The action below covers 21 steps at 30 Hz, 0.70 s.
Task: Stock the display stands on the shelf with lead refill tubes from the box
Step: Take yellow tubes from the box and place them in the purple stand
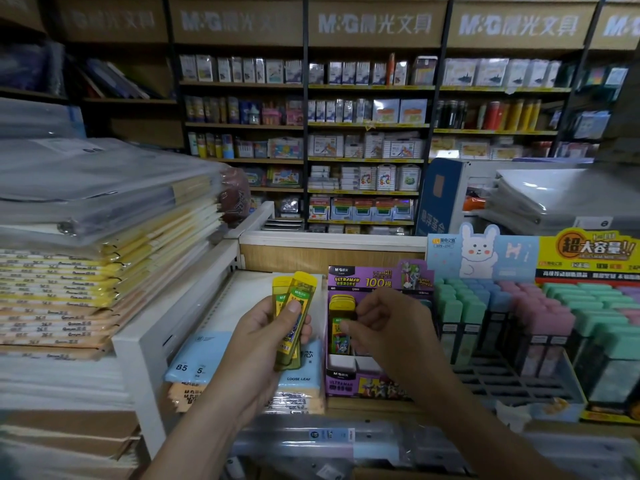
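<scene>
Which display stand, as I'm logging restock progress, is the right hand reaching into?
The purple Ultraman stand, leftmost of three; the right hand is at its yellow tubes.

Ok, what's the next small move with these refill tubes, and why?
Probably let go of the yellow tube in the purple stand and reach for another. The right hand is at that tube, which already stands in the back row, while the left hand holds more tubes, and the front slots look empty.
</scene>
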{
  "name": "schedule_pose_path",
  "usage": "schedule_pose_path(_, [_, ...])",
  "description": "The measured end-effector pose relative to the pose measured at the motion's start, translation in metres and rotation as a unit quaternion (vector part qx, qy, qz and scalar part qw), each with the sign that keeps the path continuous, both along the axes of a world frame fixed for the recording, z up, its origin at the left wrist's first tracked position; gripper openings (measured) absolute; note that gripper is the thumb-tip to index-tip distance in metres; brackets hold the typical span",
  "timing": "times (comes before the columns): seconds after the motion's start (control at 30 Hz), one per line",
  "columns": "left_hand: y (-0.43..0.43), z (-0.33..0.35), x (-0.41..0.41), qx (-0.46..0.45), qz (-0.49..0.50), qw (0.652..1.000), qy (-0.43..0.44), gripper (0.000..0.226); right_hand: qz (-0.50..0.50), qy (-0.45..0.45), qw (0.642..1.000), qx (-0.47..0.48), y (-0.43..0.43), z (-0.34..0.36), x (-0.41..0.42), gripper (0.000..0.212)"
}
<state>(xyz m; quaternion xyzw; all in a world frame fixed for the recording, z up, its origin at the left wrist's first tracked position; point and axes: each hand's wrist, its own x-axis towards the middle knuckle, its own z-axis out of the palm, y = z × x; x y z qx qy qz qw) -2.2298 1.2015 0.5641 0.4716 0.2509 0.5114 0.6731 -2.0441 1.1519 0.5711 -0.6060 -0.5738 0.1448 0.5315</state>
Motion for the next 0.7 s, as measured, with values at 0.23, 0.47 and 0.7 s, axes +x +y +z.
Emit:
schedule_pose_path(0.23, [0.001, -0.001, -0.002, 0.003, -0.002, 1.000, 0.011, 0.032, -0.020, -0.046, 0.999, -0.020, 0.000, -0.003, 0.002, 0.025])
schedule_pose_path(0.47, [0.000, -0.001, -0.002, 0.021, -0.001, 0.999, 0.034, 0.027, -0.032, -0.085, 0.996, -0.017, -0.004, 0.004, -0.002, 0.022])
schedule_pose_path(0.7, [-0.002, -0.001, -0.002, 0.047, -0.011, 0.997, 0.058, 0.029, 0.043, -0.001, 0.999, -0.021, -0.015, 0.020, -0.010, 0.035])
